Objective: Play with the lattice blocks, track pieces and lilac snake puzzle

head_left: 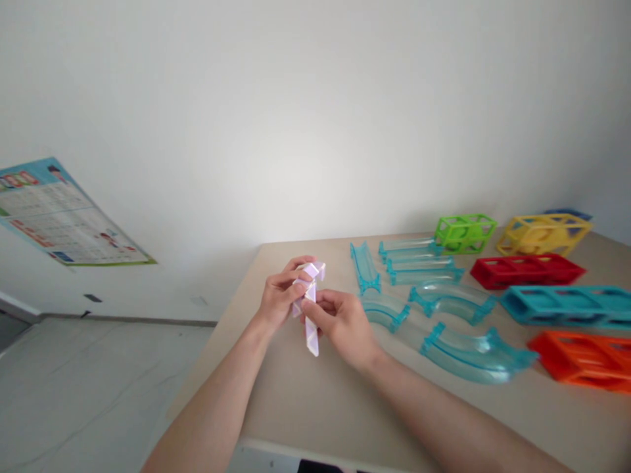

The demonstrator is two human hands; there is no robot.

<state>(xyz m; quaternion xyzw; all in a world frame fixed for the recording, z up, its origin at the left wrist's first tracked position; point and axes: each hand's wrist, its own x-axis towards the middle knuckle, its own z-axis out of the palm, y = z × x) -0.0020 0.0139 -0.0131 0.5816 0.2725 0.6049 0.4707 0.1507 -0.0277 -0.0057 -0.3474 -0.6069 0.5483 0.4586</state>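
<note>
A purple and white snake puzzle (311, 335), made of wedge-shaped segments, is held above the table by both hands. My left hand (279, 297) is closed around its upper, folded part, with the thumb across the segments. My right hand (349, 323) pinches the middle of the puzzle, thumb on the near side; the other fingers are mostly hidden behind it. One straight end points down below the hands, while the bent end sticks out at the top.
Right of my hands on the table (296, 401) lie straight clear-blue track pieces (365, 266) and curved ones (473, 358). Farther right stand green (466, 233), yellow (545, 235), red (527, 269), teal (572, 305) and orange (586, 358) lattice blocks. A poster (73, 220) hangs on the left wall.
</note>
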